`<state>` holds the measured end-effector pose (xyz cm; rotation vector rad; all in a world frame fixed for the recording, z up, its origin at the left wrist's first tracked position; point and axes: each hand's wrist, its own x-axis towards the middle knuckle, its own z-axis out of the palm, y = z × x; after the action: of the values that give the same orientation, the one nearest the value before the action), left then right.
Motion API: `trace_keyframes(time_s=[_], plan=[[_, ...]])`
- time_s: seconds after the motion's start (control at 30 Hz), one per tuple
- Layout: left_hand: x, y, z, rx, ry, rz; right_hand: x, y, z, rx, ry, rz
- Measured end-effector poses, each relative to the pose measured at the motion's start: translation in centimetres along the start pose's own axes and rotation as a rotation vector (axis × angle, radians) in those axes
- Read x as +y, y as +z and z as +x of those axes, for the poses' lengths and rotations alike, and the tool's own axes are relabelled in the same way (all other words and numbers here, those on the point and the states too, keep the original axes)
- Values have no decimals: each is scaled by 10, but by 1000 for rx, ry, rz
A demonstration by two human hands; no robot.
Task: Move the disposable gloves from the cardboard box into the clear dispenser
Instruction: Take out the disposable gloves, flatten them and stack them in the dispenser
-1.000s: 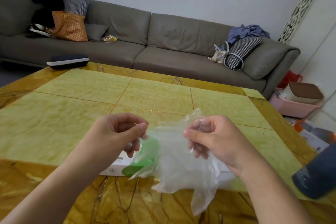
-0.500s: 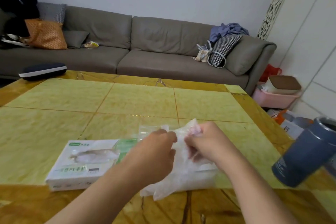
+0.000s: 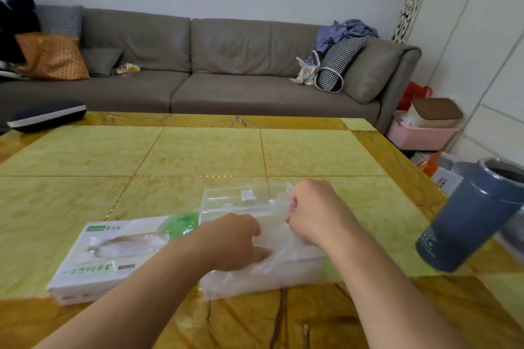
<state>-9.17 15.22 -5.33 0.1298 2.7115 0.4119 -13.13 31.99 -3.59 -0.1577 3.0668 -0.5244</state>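
Note:
A white and green cardboard glove box [image 3: 113,252] lies flat on the table at the near left. Right of it stands the clear dispenser [image 3: 235,198], its lid tipped open toward the back. A wad of thin translucent gloves [image 3: 272,266] fills the dispenser and spills over its front. My left hand [image 3: 232,244] presses down on the wad, fingers curled into the plastic. At the dispenser's right end, my right hand [image 3: 314,212] pinches the gloves' upper edge with curled fingers.
A blue-grey cylindrical cup [image 3: 470,218] stands at the table's right edge. A dark flat case [image 3: 45,116] lies at the far left corner. Beyond the yellow stone table [image 3: 198,156] is a grey sofa [image 3: 226,65]; bins and bags sit on the floor at right.
Both hands have come down from mid-air with the gloves, lowering the wad into the dispenser. The camera has swung, so the cardboard box and the dispenser lid now show.

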Motion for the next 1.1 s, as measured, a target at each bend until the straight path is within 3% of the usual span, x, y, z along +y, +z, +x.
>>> trace_keyframes(time_s=[0.17,0.33,0.7,0.8,0.87,0.93,1.1], plan=[[4,-4,2,-118,-11,33,-1,-2,-2,55,-64,-202],[4,-8,8,-138,-16,84,1,3,-2,50,-63,-248],[-7,-2,14,68,206,506,-11,-6,-12,79,-64,-283],[-3,-1,12,93,230,506,-29,-17,-22,184,-178,-106],[2,-2,7,83,222,503,-42,-15,-30,95,-196,149],[5,-4,1,50,204,511,-47,-6,-32,-97,-115,295],[3,-11,-3,-22,177,395,-30,13,-19,-384,19,158]])
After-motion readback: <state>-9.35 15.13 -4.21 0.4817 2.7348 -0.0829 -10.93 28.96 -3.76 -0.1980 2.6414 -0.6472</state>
